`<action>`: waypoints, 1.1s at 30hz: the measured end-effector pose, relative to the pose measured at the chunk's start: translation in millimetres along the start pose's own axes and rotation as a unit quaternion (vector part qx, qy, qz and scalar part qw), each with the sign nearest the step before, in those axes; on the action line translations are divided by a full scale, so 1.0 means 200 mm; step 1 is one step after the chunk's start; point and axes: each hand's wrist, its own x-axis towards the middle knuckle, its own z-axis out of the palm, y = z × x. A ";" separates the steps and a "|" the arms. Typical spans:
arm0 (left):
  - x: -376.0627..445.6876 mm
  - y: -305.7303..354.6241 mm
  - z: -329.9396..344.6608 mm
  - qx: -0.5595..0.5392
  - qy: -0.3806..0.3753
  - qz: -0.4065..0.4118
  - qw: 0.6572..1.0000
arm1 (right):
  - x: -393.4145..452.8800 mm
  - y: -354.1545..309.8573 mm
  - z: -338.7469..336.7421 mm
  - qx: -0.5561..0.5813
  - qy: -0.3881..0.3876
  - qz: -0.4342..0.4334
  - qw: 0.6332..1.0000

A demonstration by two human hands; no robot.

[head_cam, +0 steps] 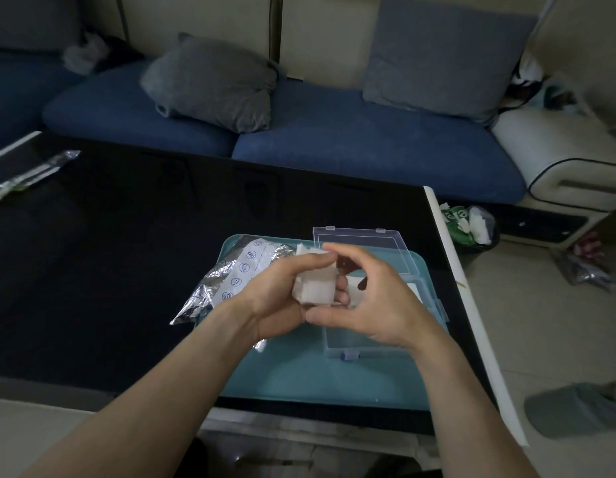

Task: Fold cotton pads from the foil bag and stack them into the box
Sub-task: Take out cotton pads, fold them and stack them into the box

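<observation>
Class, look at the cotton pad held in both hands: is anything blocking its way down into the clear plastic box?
Nothing visible blocks it. The cotton pad is held by the left hand and right hand right above the clear box, whose lid stands open behind. The foil bag lies off to the left.

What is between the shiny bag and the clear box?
In the head view, both hands: left hand and right hand hold a cotton pad.
</observation>
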 end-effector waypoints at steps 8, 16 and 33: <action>-0.44 0.38 0.81 0.191 0.032 -0.017 0.981 | 0.08 0.48 0.07 0.106 0.108 -0.006 0.988; -0.45 0.41 0.85 0.116 -0.022 -0.096 0.988 | 0.09 0.48 0.05 0.157 0.165 -0.007 0.974; -0.49 0.42 0.87 0.168 0.116 -0.028 0.978 | 0.05 0.57 -0.06 0.395 0.167 0.049 0.902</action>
